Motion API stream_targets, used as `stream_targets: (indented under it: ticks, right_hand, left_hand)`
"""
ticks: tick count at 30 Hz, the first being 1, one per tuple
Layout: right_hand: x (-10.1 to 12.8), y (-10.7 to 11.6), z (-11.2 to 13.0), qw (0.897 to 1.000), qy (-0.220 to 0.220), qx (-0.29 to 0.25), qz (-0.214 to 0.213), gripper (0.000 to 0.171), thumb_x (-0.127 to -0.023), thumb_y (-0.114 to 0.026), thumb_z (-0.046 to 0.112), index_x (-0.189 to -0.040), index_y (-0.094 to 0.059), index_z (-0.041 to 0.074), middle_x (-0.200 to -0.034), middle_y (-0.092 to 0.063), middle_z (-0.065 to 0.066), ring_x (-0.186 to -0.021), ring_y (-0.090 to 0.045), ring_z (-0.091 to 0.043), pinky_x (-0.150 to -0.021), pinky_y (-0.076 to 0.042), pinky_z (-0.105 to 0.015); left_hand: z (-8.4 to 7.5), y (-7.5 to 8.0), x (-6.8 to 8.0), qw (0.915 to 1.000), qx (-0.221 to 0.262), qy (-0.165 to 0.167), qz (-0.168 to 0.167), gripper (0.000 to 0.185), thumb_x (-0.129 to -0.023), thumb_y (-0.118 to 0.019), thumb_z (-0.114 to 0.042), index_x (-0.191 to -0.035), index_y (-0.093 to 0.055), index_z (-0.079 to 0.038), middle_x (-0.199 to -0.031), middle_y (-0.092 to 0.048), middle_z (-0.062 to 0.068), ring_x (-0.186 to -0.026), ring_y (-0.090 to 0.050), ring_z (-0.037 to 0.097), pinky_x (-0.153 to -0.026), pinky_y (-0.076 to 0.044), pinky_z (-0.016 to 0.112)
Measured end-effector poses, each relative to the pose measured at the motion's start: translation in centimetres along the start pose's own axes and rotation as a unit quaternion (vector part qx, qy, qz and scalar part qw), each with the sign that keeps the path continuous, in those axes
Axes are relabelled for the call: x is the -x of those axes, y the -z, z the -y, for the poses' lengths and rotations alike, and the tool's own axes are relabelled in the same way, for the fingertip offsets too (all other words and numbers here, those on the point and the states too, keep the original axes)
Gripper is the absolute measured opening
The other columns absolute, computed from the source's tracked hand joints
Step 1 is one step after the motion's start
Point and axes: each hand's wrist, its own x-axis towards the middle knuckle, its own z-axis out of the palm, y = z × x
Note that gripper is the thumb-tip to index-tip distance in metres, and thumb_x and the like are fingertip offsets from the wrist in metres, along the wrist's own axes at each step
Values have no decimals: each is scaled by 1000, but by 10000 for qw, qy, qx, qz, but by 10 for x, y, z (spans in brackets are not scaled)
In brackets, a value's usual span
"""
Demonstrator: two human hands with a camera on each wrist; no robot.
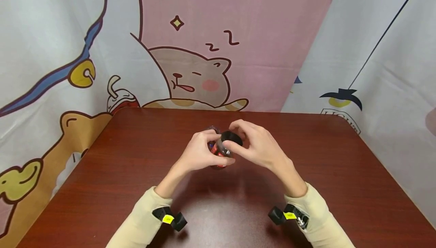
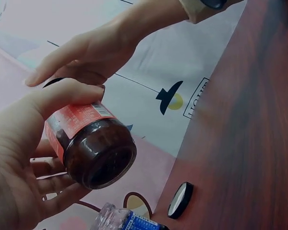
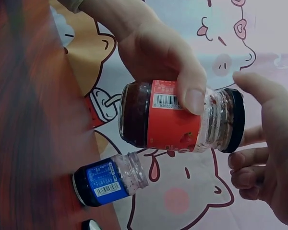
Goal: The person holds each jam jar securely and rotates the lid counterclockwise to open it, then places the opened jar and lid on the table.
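Observation:
My left hand [image 1: 199,151] grips a glass jar [image 3: 175,117] with a red label and dark contents, holding it tilted above the table. A black lid [image 1: 232,136] sits on the jar's mouth. Around this lid hovers my right hand [image 1: 263,147], thumb on the near side and fingers loosely bent on the far side. In the right wrist view the thumb tip stands just off the lid; whether the other fingers touch it is hard to tell. Behind my left hand, a blue-labelled glass jar [image 3: 105,181] stands on the table with its mouth uncovered.
A loose black lid with a pale inside [image 2: 181,200] lies beside the blue-labelled jar. The brown wooden table [image 1: 136,187] extends to a cartoon-printed cloth [image 1: 272,32] hanging behind it. Straps with small black devices [image 1: 170,219] sit on both sleeves.

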Motion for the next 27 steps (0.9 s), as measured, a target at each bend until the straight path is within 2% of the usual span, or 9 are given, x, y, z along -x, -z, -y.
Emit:
stream_targets:
  ticks: [6, 14, 17, 27]
  right_hand:
    - [0, -1, -2, 9996, -66, -223, 186, 35, -90, -75, 41, -110, -61, 17, -71, -56, 6, -61, -56, -16, -56, -44, -26]
    - [-1, 0, -2, 9971, 238, -622, 378, 31, -90, -76, 34, -112, -61, 18, -75, -58, 9, -62, -51, -8, -55, -44, -25]
    - [-1, 1, -2, 9956, 390, -730, 429, 30, -91, -75, 32, -114, -62, 18, -79, -59, 10, -65, -51, -5, -56, -42, -24]
    - [0, 6, -1, 9895, 920, -941, 598, 38, -91, -72, 26, -126, -61, 17, -103, -59, 9, -86, -53, -7, -75, -46, -25]
  left_hand:
    - [1, 0, 0, 9999, -68, -29, -75, 42, -63, -94, -35, -100, -80, -19, -79, -62, -12, -75, -56, 8, -63, -49, 32]
    - [3, 3, 0, 9987, 465, -85, 205, 37, -63, -95, -31, -94, -78, -20, -79, -64, -8, -77, -56, 12, -64, -48, 40]
    - [4, 5, 0, 9971, 646, -183, 355, 36, -64, -95, -29, -94, -77, -20, -81, -67, -9, -80, -58, 13, -67, -49, 39]
    - [7, 9, -1, 9906, 1043, -484, 741, 31, -68, -93, -25, -92, -74, -18, -81, -68, -8, -79, -58, 14, -68, -48, 29]
